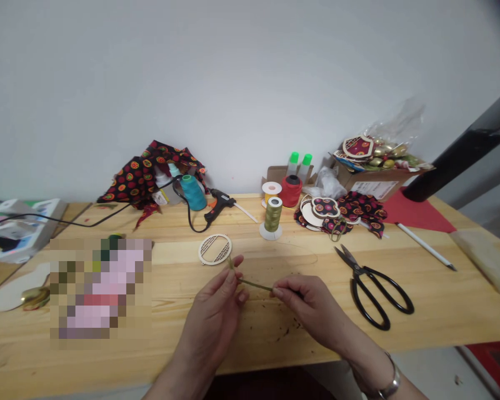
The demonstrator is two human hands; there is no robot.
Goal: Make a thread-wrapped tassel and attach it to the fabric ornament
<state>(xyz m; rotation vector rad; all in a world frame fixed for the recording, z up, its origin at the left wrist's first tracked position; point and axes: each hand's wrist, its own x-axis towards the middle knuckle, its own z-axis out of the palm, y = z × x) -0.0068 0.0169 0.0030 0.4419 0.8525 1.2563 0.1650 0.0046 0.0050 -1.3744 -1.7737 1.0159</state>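
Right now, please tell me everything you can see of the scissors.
The scissors lie flat on the wooden table, to the right of the right hand. Two big black loop handles, perhaps plastic-coated, meet at a pivot; the short, dark blades look like metal. They stand slightly open, tips pointing toward the far left. No hand touches them.

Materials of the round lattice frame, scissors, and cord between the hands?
Round frame: probably thin wood; pale, matte, apparently unpainted. Scissors: likely metal blades, dark with dull shine; black handles look smooth, coated metal or plastic unclear. Cord: likely textile, thin, olive; fibre unclear.
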